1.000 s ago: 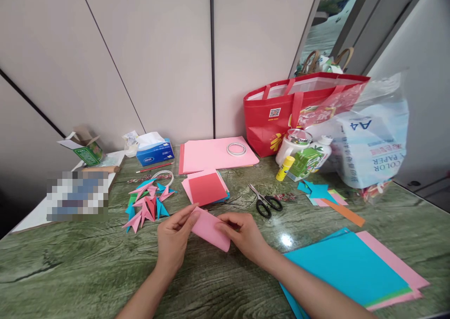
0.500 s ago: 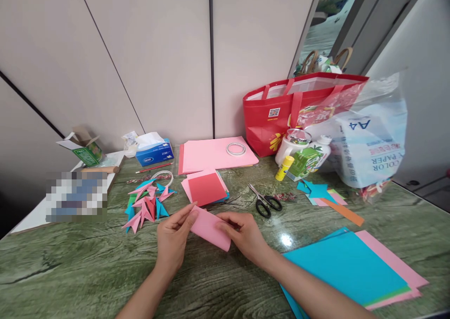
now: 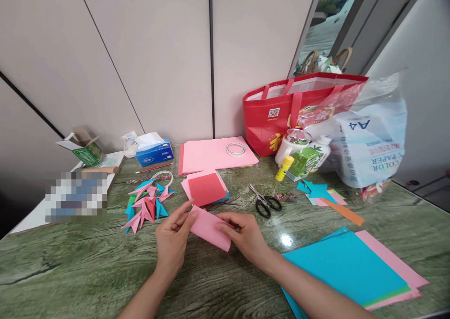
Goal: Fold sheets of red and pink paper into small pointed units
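Against the wall at the back of the green table (image 3: 87, 272) stands a red tote bag (image 3: 277, 117); what is inside it is hidden. Beside it slumps a clear plastic bag (image 3: 372, 141) holding a pack of colour paper marked A4. Further left, a blue tissue box (image 3: 154, 152) has a white tissue sticking up out of its slot, and a small cardboard box (image 3: 86, 150) lies with its flaps open, its inside out of sight.

Near the front middle of the table, the person holds a folded pink paper (image 3: 209, 227) low over the surface. The left hand (image 3: 172, 241) pinches its left edge between thumb and fingers. The right hand (image 3: 246, 237) pinches the right part, thumb on top and fingers curled under. Scissors (image 3: 265, 202) lie just beyond the right hand.

Compared with half a second ago almost nothing has moved. Paper and hands keep their place, and only the left thumb sits a touch higher.
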Tool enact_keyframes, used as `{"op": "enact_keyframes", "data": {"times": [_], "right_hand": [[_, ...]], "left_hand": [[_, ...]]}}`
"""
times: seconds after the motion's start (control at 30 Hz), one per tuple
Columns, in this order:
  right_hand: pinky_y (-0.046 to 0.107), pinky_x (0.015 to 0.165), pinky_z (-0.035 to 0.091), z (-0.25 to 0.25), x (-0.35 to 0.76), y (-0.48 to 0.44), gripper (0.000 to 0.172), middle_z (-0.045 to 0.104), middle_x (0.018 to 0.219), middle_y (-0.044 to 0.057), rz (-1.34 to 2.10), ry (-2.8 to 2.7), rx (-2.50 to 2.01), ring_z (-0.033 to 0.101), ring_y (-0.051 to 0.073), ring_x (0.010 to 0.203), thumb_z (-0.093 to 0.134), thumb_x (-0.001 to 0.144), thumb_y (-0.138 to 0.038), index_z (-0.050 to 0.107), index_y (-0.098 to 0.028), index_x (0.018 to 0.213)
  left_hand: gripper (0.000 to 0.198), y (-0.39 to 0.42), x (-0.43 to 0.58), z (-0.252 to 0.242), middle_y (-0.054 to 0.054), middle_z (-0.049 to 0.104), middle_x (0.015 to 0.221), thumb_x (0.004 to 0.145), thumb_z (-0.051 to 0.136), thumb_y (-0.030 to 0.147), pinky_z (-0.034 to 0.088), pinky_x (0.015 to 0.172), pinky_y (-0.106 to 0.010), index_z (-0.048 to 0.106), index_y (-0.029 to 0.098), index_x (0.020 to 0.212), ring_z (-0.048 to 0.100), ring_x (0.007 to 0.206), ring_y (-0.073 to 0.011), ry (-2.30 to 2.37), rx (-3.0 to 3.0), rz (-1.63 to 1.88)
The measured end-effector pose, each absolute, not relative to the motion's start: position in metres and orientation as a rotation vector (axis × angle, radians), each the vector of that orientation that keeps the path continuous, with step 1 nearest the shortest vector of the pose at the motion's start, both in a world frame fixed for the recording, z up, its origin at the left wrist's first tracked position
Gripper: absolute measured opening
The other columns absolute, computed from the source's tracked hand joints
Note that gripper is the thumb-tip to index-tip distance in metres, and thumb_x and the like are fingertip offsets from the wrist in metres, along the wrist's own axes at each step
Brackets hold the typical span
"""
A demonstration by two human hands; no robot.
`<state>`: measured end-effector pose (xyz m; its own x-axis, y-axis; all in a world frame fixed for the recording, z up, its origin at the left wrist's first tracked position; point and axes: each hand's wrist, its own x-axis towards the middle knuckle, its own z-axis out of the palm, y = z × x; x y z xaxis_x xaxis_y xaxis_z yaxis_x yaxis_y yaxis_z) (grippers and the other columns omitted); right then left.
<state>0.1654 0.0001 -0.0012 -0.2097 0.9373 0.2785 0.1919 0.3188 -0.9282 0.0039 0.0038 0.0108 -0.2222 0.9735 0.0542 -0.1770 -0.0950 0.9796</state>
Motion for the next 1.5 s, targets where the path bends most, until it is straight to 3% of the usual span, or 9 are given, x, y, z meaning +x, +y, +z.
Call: {"op": "enact_keyframes", "data": {"times": [0.27,0.5,0.67,0.9,1.27,1.5], "right_hand": [[0.021,0.054,0.039,0.0,0.165,-0.001,0.017,0.067,0.07,0.001,0.962,-1.643,-1.061,0.055,0.013,0.059,0.055,0.077,-0.027,0.068,-0.017,0.082],[0.023,0.055,0.04,0.003,0.165,-0.001,0.019,0.068,0.073,0.002,0.903,-1.673,-1.052,0.056,0.014,0.06,0.053,0.079,-0.029,0.068,-0.019,0.083],[0.022,0.051,0.038,0.001,0.165,-0.001,0.019,0.063,0.064,0.002,0.899,-1.667,-1.093,0.051,0.012,0.054,0.053,0.078,-0.029,0.066,-0.017,0.075],[0.022,0.053,0.036,0.001,0.165,-0.001,0.019,0.061,0.065,0.001,0.944,-1.683,-1.071,0.049,0.012,0.056,0.051,0.079,-0.028,0.065,-0.016,0.078],[0.02,0.048,0.034,-0.001,0.161,0.001,0.018,0.055,0.058,-0.001,1.138,-1.598,-1.077,0.044,0.009,0.052,0.053,0.076,-0.028,0.058,-0.015,0.065],[0.02,0.047,0.035,0.0,0.163,0.003,0.023,0.053,0.056,-0.001,1.15,-1.469,-1.08,0.044,0.009,0.052,0.054,0.076,-0.033,0.056,-0.015,0.062]], "left_hand": [[0.028,0.002,0.004,0.009,-0.006,0.073,0.081,0.059,0.071,0.023,0.051,0.066,-0.025,0.069,0.016,0.086,0.065,0.072,-0.0184,1.25,1.03,1.541],[0.03,0.003,0.003,0.007,-0.005,0.072,0.083,0.059,0.072,0.023,0.051,0.065,-0.025,0.069,0.017,0.088,0.065,0.072,-0.0181,1.242,1.026,1.557],[0.028,0.002,0.003,0.006,-0.005,0.073,0.08,0.059,0.072,0.022,0.05,0.063,-0.022,0.07,0.018,0.087,0.065,0.07,-0.0167,1.212,1.031,1.558],[0.03,0.003,0.004,0.006,-0.005,0.073,0.079,0.059,0.072,0.022,0.051,0.062,-0.023,0.069,0.016,0.088,0.065,0.069,-0.0169,1.234,1.02,1.552],[0.025,-0.005,0.009,0.011,-0.006,0.073,0.08,0.06,0.07,0.025,0.052,0.064,-0.025,0.071,0.017,0.083,0.066,0.072,-0.0209,1.337,1.209,1.36],[0.046,-0.005,0.013,0.016,-0.007,0.071,0.091,0.062,0.069,0.026,0.051,0.07,-0.028,0.059,0.017,0.106,0.064,0.083,-0.0215,1.187,1.1,1.299]]}}
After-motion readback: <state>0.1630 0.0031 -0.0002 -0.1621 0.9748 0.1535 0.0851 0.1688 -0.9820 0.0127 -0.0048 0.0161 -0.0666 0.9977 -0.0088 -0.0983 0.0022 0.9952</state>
